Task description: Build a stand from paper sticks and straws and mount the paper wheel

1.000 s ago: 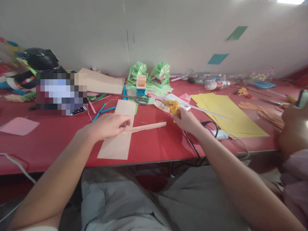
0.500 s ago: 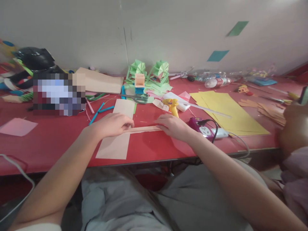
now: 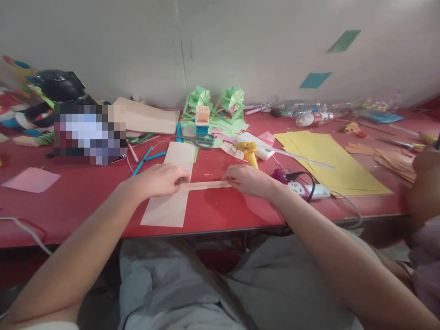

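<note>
A narrow folded strip of pale paper (image 3: 206, 185) stretches level between my two hands, just above the red table. Its left end is pinched in my left hand (image 3: 165, 178), whose fingers are curled closed. My right hand (image 3: 248, 181) grips the other end, fingers bent over it. Beneath my left hand lies a wider pale paper sheet (image 3: 167, 211), flat on the table and partly covered by that hand. Beyond my right hand rests a yellow glue gun (image 3: 248, 147) with a long clear glue stick in its back.
Scissors (image 3: 203, 141) lie beyond the sheet, before two green folded-paper models (image 3: 232, 101). Yellow sheets (image 3: 343, 165) and a purple power strip (image 3: 298, 187) are to the right. Blue paper rolls (image 3: 142, 160) lie left. Another person's arm (image 3: 421, 188) is at the far right edge.
The view has shifted slightly, so the scene sits a little further right. Both hands keep hold of the strip, which now looks narrower and straighter.
</note>
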A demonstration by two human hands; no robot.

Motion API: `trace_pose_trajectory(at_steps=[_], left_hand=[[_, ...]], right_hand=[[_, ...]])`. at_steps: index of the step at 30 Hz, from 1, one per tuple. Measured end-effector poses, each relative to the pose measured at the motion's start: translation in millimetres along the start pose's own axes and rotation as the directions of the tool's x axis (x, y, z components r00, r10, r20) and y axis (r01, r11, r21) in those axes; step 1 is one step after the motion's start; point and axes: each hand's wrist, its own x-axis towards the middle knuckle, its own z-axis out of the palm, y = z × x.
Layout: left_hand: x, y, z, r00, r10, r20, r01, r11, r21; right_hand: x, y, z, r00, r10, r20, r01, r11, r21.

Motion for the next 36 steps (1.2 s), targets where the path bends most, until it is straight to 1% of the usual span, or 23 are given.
trace_pose_trajectory(at_steps=[3, 9, 13, 17, 21, 23, 25, 27, 31, 36], left_hand=[[-5, -1, 0.1, 1.000, -0.026, 0.004, 0.026, 1.000, 0.013], [-15, -5, 0.0, 0.997, -0.071, -0.020, 0.073, 0.995, 0.061], [-17, -12, -0.8, 0.997, -0.070, -0.014, 0.071, 0.995, 0.063], [-19, -21, 0.1, 0.996, -0.083, -0.018, 0.085, 0.991, 0.100], [-21, -27, 1.8, 0.997, -0.059, -0.045, 0.061, 0.997, 0.042], [-21, -26, 2.1, 0.996, -0.055, -0.066, 0.057, 0.998, 0.029], [-19, -22, 2.3, 0.993, -0.059, -0.101, 0.065, 0.996, 0.054], [-18, -16, 3.1, 0.991, -0.062, -0.118, 0.076, 0.990, 0.118], [-15, -5, 8.8, 0.991, -0.070, -0.116, 0.099, 0.960, 0.262], [-18, 3, 19.4, 0.986, -0.049, -0.160, 0.107, 0.920, 0.376]], right_hand=[[-1, -4, -2, 1.000, 0.014, 0.016, -0.013, 1.000, -0.026], [-2, -6, -4, 0.999, 0.024, 0.028, -0.022, 0.998, -0.058], [-1, -4, -3, 0.999, 0.034, 0.030, -0.032, 0.998, -0.060], [0, -1, -1, 0.999, 0.029, 0.024, -0.027, 0.998, -0.056], [-1, -2, -2, 1.000, 0.024, 0.020, -0.023, 0.998, -0.058], [-2, -3, -4, 0.999, 0.029, 0.022, -0.027, 0.997, -0.074], [-3, -3, -5, 0.999, 0.040, 0.022, -0.038, 0.994, -0.099], [-4, -4, -6, 0.998, 0.065, 0.019, -0.062, 0.989, -0.132], [-7, -8, -7, 0.989, 0.148, 0.026, -0.139, 0.967, -0.214], [-11, -21, -8, 0.973, 0.226, 0.040, -0.205, 0.932, -0.298]])
